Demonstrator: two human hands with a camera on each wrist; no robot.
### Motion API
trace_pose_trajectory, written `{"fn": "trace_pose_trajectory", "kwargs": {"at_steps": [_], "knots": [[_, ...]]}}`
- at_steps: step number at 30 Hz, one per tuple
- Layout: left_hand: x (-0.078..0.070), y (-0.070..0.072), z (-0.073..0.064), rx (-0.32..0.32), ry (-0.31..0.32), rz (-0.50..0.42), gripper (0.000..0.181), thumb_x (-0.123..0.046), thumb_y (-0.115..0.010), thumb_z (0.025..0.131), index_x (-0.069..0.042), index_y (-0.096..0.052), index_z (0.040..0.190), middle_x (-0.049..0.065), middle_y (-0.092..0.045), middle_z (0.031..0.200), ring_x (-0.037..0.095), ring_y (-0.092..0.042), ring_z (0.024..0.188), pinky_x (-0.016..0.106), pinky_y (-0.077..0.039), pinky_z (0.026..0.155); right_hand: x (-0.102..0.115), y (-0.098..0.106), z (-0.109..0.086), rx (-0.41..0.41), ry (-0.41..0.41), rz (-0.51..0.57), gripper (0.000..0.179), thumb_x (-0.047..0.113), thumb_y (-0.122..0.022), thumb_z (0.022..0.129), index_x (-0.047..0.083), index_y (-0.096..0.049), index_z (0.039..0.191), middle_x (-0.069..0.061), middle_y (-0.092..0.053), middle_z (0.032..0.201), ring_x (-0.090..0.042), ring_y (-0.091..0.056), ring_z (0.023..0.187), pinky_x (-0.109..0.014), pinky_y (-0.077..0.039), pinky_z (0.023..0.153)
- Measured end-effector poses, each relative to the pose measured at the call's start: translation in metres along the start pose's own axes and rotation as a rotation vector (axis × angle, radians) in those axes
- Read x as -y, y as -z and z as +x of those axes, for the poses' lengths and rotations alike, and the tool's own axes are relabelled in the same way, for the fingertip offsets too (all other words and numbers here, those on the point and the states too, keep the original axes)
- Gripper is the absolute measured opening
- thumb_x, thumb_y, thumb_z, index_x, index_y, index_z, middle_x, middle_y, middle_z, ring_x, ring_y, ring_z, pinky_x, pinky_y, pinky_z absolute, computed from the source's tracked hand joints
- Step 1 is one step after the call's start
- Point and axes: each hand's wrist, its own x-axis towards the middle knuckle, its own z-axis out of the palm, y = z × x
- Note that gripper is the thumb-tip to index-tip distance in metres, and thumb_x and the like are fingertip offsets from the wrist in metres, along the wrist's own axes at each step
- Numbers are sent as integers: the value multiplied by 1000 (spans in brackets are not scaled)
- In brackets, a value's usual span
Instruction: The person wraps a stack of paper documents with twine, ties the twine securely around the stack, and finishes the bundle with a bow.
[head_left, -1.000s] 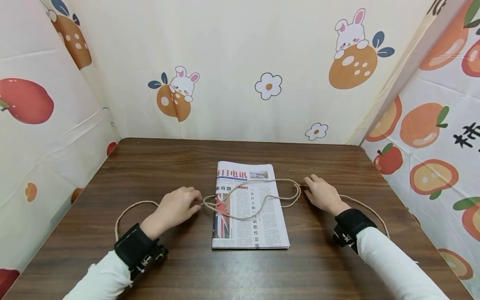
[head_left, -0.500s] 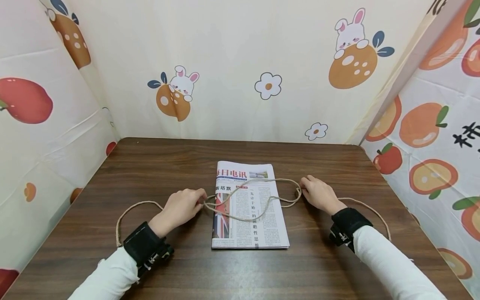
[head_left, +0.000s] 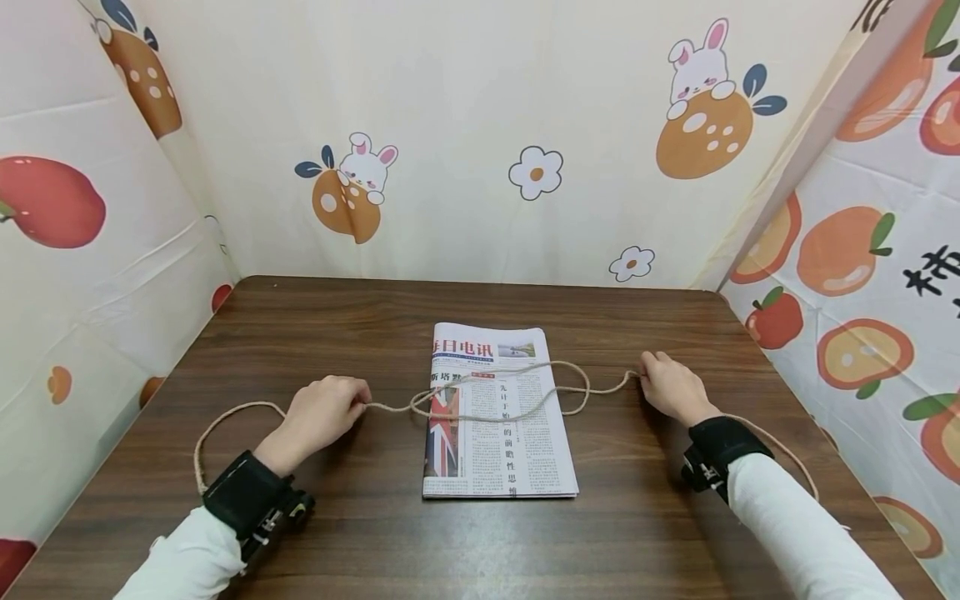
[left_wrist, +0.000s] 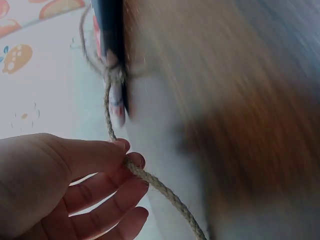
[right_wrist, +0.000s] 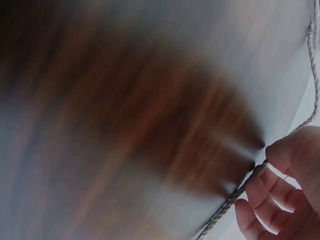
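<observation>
A beige braided rope (head_left: 480, 419) lies in loose loops across a folded newspaper (head_left: 517, 467) in the middle of the table. To the left of the paper, my left hand (head_left: 322, 417) pinches the rope between thumb and fingertips, as the left wrist view shows with the rope (left_wrist: 170, 195) trailing past the fingers. On the other side my right hand (head_left: 671, 389) pinches the opposite stretch of rope. In the right wrist view this rope (right_wrist: 225, 207) runs beneath the thumb of my right hand (right_wrist: 285, 185). Both rope tails curve back beside my forearms.
The brown wooden table (head_left: 480, 550) reaches back to a cream curtain (head_left: 450, 100) printed with rabbits and flowers. Fruit-printed cloths hang along the left (head_left: 45, 333) and right (head_left: 862, 275) sides. Each wrist wears a black strap (head_left: 251, 496).
My hands have moved apart, left hand leftward and right hand rightward, each drawing rope along. The loops over the newspaper have become flatter and narrower. The newspaper has stayed in place.
</observation>
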Motion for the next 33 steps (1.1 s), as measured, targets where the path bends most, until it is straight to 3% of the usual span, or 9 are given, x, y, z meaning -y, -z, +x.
{"fn": "trace_pose_trajectory", "kwargs": {"at_steps": [11, 19, 24, 30, 33], "knots": [[22, 9, -9, 19, 64, 1, 3, -9, -68, 79, -11, -65, 78, 1, -63, 73, 14, -54, 56, 32, -41, 47, -25, 2, -6, 34, -119, -16, 3, 5, -51, 85, 2, -51, 86, -16, -49, 80, -28, -51, 62, -42, -41, 54], [13, 10, -6, 20, 55, -6, 7, -7, -66, 77, -14, -66, 79, -1, -62, 76, 15, -56, 61, 34, -43, 50, -14, 3, -7, -25, -56, -28, 3, 1, -53, 82, 1, -52, 85, -18, -49, 82, -29, -52, 62, -41, -42, 53], [0, 9, -2, -19, 17, -4, 7, -7, -64, 78, -13, -66, 81, -2, -61, 76, 13, -54, 60, 31, -42, 50, 1, 0, -3, -132, 5, -60, 6, -2, -53, 80, 1, -53, 86, -19, -50, 84, -34, -51, 64, -42, -43, 50], [-20, 5, 3, -21, -28, -13, 5, -11, -67, 78, -14, -67, 81, -4, -59, 75, 10, -53, 61, 31, -43, 52, 26, -6, 2, -370, 126, -118, 9, -2, -61, 75, 2, -54, 80, -16, -51, 78, -36, -49, 68, -44, -40, 50], [-28, 1, 7, -12, -43, -15, 4, -13, -68, 78, -16, -67, 80, -5, -59, 75, 9, -53, 62, 30, -44, 53, 38, -6, 4, -442, 196, -116, 13, 1, -67, 74, 4, -55, 78, -13, -52, 75, -34, -49, 67, -42, -38, 50]]}}
